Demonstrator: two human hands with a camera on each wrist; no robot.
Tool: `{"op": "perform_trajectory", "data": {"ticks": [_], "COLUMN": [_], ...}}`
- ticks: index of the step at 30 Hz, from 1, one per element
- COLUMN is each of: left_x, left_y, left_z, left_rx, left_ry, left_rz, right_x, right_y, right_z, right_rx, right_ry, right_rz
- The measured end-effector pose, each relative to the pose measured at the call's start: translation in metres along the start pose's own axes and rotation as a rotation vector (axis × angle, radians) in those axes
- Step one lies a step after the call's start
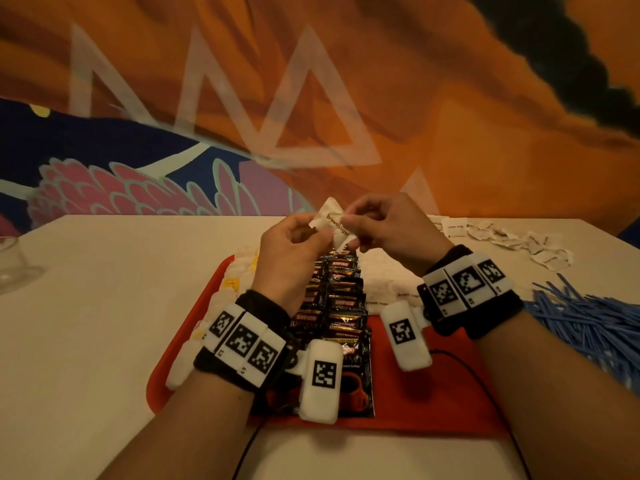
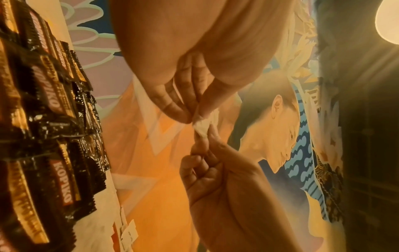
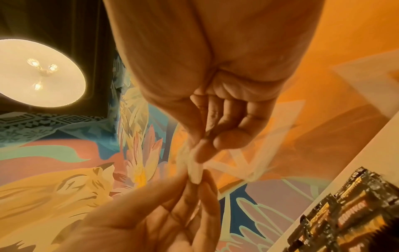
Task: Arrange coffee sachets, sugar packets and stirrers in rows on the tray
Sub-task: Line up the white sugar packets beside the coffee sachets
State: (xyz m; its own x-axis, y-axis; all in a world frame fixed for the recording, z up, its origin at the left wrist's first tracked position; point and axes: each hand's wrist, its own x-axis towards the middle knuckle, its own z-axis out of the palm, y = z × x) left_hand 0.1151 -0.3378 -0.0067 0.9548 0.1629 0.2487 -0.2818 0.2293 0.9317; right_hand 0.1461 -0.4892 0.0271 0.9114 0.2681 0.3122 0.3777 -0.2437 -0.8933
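Observation:
Both hands hold one white brown sugar packet (image 1: 331,221) in the air above the far end of the red tray (image 1: 429,393). My left hand (image 1: 298,247) pinches its left side and my right hand (image 1: 377,223) pinches its right side. The wrist views show the same packet (image 2: 201,125) (image 3: 194,168) caught between fingertips of the two hands. A row of black coffee sachets (image 1: 336,306) runs down the tray's middle. White sugar packets (image 1: 384,282) lie in a row to its right, and more white packets (image 1: 225,296) line the tray's left edge.
Loose white sugar packets (image 1: 512,240) lie scattered at the table's far right. A heap of blue stirrers (image 1: 585,320) sits right of the tray. A clear glass (image 1: 14,265) stands at the left edge. A black cable (image 1: 485,386) crosses the tray's right part.

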Motion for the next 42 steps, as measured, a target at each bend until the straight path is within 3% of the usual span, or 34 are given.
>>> {"op": "perform_trajectory", "data": {"ticks": [6, 11, 15, 19, 21, 26, 35, 42], "left_x": [0.002, 0.0, -0.001, 0.0, 0.001, 0.001, 0.003, 0.004], "left_y": [0.001, 0.004, 0.004, 0.001, 0.001, 0.003, 0.002, 0.0], "left_z": [-0.001, -0.002, -0.002, -0.001, -0.002, -0.002, -0.002, -0.004], "left_rx": [-0.149, -0.141, -0.064, -0.041, -0.039, -0.089, -0.032, 0.006], "left_ry": [0.078, 0.043, 0.039, 0.109, 0.136, 0.153, 0.229, 0.227], "left_rz": [-0.018, -0.034, -0.022, 0.026, 0.044, 0.032, 0.05, 0.039], "right_x": [0.007, 0.004, 0.003, 0.003, 0.004, -0.001, -0.009, -0.027], "right_y": [0.004, 0.006, 0.004, 0.004, 0.004, 0.007, 0.01, 0.041], "right_z": [0.008, 0.012, 0.005, 0.011, 0.012, 0.012, -0.01, -0.056], "right_rx": [0.108, 0.094, 0.064, 0.195, 0.268, 0.082, 0.029, -0.22], "right_ry": [0.229, 0.033, -0.006, 0.256, 0.291, -0.028, -0.065, -0.124], "right_rz": [-0.027, -0.094, -0.099, -0.09, -0.067, -0.016, 0.077, 0.443]}}
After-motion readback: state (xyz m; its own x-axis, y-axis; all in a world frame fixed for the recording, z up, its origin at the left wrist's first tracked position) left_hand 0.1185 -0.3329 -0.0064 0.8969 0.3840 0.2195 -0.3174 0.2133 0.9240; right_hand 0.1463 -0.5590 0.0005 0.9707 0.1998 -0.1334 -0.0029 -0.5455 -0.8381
